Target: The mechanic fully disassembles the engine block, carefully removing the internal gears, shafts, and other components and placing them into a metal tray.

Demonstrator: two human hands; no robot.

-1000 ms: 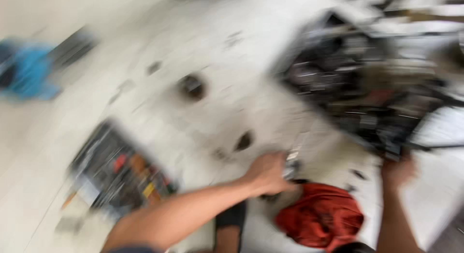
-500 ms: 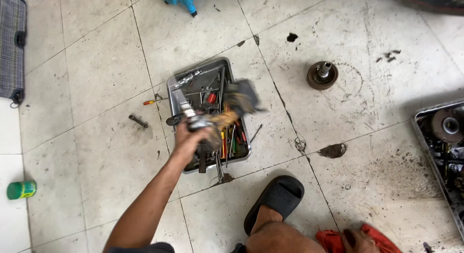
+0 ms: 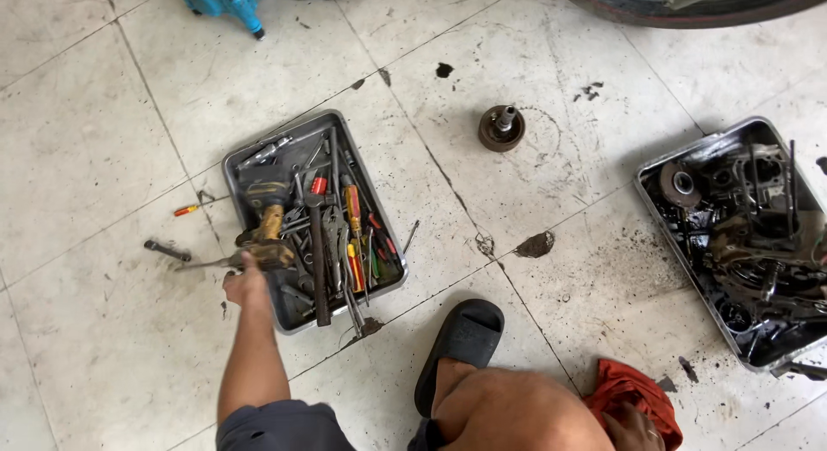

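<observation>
At the left rim of the metal tool tray [image 3: 383,236], my left hand [image 3: 245,286] is closed around the dirty yellow-handled tool [image 3: 269,231], which lies just ahead of my fingers over the tray. My right hand [image 3: 636,427], low by my knee, rests on the red rag [image 3: 624,389], fingers loosely curled. Sandal [image 3: 461,348], round metal part [image 3: 501,128], tray of greasy engine parts [image 3: 741,244] near.

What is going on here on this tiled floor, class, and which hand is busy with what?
A person crouches on the floor. The left hand reaches to the metal tool tray, at a long tool with a yellowish handle among screwdrivers and wrenches; whether it grips is unclear. The right hand rests on a red rag. A second tray of greasy engine parts sits to the right, and a round metal part lies alone between them.
</observation>
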